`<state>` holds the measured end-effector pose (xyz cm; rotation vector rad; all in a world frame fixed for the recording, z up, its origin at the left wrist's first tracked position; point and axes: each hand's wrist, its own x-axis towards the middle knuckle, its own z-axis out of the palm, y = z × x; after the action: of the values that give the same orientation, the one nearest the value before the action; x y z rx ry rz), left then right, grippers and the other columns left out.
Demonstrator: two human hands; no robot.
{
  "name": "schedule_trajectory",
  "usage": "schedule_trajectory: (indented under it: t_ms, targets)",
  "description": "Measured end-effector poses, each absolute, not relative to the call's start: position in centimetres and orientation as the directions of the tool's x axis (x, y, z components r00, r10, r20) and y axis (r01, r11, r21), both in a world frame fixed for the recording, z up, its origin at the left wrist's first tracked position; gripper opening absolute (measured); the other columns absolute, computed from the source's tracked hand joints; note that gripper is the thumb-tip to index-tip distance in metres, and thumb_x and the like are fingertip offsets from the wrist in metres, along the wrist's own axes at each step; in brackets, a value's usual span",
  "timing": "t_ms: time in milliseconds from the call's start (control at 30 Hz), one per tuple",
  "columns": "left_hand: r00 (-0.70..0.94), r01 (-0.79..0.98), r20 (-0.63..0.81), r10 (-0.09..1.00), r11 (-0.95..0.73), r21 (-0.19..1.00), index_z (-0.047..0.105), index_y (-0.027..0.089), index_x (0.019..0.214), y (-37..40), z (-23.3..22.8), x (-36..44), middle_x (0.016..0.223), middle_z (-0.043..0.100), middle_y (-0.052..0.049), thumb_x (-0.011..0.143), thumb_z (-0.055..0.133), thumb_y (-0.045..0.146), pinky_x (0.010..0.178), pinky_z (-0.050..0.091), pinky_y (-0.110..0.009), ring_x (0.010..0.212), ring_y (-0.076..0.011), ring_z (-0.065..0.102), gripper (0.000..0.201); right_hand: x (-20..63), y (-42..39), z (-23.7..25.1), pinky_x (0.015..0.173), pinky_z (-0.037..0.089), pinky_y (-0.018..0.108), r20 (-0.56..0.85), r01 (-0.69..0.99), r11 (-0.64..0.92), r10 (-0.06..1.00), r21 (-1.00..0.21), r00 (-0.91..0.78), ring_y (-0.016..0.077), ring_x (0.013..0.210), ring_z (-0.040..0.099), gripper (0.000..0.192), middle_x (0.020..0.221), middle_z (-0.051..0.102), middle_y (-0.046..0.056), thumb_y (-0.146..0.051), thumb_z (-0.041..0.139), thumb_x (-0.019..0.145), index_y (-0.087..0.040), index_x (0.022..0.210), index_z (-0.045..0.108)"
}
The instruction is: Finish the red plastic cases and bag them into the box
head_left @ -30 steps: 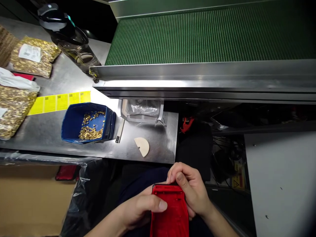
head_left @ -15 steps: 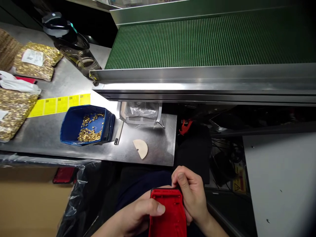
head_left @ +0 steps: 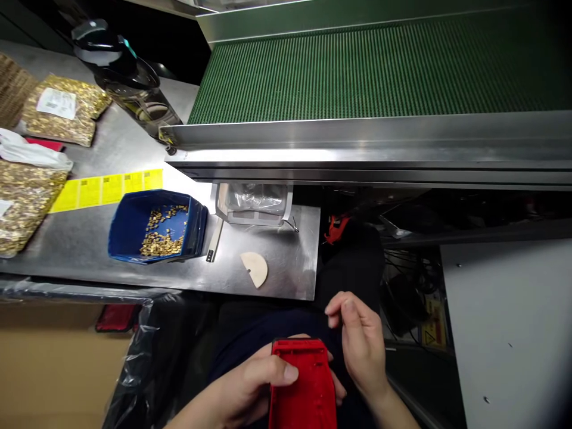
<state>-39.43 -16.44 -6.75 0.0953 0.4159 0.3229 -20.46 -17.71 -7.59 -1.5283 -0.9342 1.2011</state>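
The red plastic part (head_left: 304, 387) is running off the bottom edge, so its lower end is going unseen. The left hand (head_left: 250, 387) is covering its left side, fingers hiding beneath. The right hand (head_left: 360, 345) is blurring at the fingertips; anything pinched there is too small to tell. The gold pieces in the blue bin (head_left: 154, 225) are staying too tiny to identify.

A single camera worn on the person's head looks forward and steeply down (no second view to share anything with), close over the lap, with the steel table (head_left: 89, 238) and green conveyor belt (head_left: 379, 71) lying farther ahead.
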Motion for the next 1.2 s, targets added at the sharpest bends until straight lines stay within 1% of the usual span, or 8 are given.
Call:
schedule_trajectory:
  t_ms: [100,167,300,367,533,667,933,1200]
  targets:
    - [0.854,-0.281,-0.398,0.334,0.941,0.187,0.071,0.002,0.119,-16.4,-6.8,-39.3,0.114,0.074,-0.028,0.078,0.066,0.037,0.088,0.053,-0.037,0.100,-0.0316,0.074,0.054,-20.3,-17.0,-6.5,0.079,0.055,0.029,-0.261,0.023,-0.260,0.954,-0.965,-0.145,0.0202,0.089,0.072,0.048,0.097,0.077,0.006,-0.060,0.044,0.105,-0.025,0.109,0.077]
    - [0.854,-0.276,-0.398,0.336,0.940,0.199,0.073,0.001,0.113,-16.3,-6.8,-39.3,0.110,0.075,-0.028,0.078,0.066,0.037,0.085,0.054,-0.034,0.096,-0.0302,0.075,0.051,-20.3,-16.9,-6.2,0.080,0.057,0.031,-0.223,0.024,-0.225,0.933,-0.974,-0.283,0.0227,0.089,0.074,0.058,0.098,0.080,0.008,-0.068,0.043,0.101,-0.023,0.104,0.079]
    - [0.858,-0.314,-0.383,0.341,0.940,0.133,0.070,0.006,0.118,-16.5,-6.8,-39.6,0.110,0.076,-0.026,0.076,0.070,0.034,0.089,0.052,-0.039,0.103,-0.0335,0.074,0.051,-19.3,-15.9,-8.9,0.047,0.043,0.023,-0.249,0.198,-0.263,0.964,-0.944,0.094,0.0129,0.042,0.054,0.060,0.047,0.057,-0.002,-0.057,0.035,0.108,-0.020,0.070,0.065]
    - [0.844,-0.340,-0.389,0.368,0.930,0.141,0.066,0.008,0.122,-16.6,-6.8,-39.6,0.113,0.075,-0.027,0.078,0.073,0.038,0.091,0.051,-0.043,0.105,-0.0347,0.073,0.054,-18.7,-14.0,-11.3,0.041,0.032,0.023,-0.253,0.371,-0.323,0.941,-0.871,0.225,0.0117,0.036,0.041,0.056,0.041,0.041,-0.006,-0.050,0.032,0.109,-0.022,0.068,0.057]
    - [0.819,-0.379,-0.389,0.422,0.907,0.185,0.049,0.021,0.137,-16.9,-7.1,-39.6,0.127,0.070,-0.026,0.084,0.074,0.061,0.099,0.046,-0.056,0.114,-0.0383,0.069,0.071,-19.5,-5.3,-16.1,0.074,0.049,0.029,-0.234,0.561,-0.263,0.964,-0.785,0.126,0.0194,0.078,0.064,0.012,0.087,0.068,0.003,-0.034,0.063,0.094,-0.022,0.093,0.066]
    - [0.815,-0.389,-0.370,0.445,0.895,0.220,0.052,0.022,0.135,-17.4,-7.3,-39.8,0.141,0.060,-0.027,0.079,0.074,0.069,0.101,0.045,-0.058,0.116,-0.0414,0.068,0.077,-21.6,0.4,-18.2,0.092,0.046,0.037,-0.250,0.614,-0.282,0.958,-0.737,0.141,0.0304,0.110,0.062,0.033,0.112,0.068,0.011,-0.022,0.076,0.079,-0.022,0.109,0.063]
    - [0.802,-0.463,-0.332,0.497,0.868,0.182,0.052,0.021,0.137,-17.9,-7.6,-40.2,0.135,0.063,-0.024,0.080,0.080,0.058,0.098,0.048,-0.055,0.115,-0.0418,0.069,0.074,-19.4,-1.3,-18.7,0.069,0.048,0.033,-0.408,0.450,-0.386,0.911,-0.805,0.052,0.0260,0.086,0.068,0.028,0.089,0.071,0.008,-0.040,0.060,0.090,-0.020,0.108,0.065]
    - [0.808,-0.445,-0.337,0.484,0.875,0.190,0.052,0.020,0.138,-17.4,-7.8,-40.0,0.136,0.063,-0.025,0.080,0.080,0.059,0.098,0.048,-0.055,0.116,-0.0422,0.068,0.075,-18.8,-7.9,-18.4,0.067,0.054,0.028,-0.370,0.264,-0.337,0.925,-0.904,-0.085,0.0190,0.085,0.070,0.027,0.107,0.074,0.008,-0.046,0.064,0.088,-0.023,0.100,0.057]
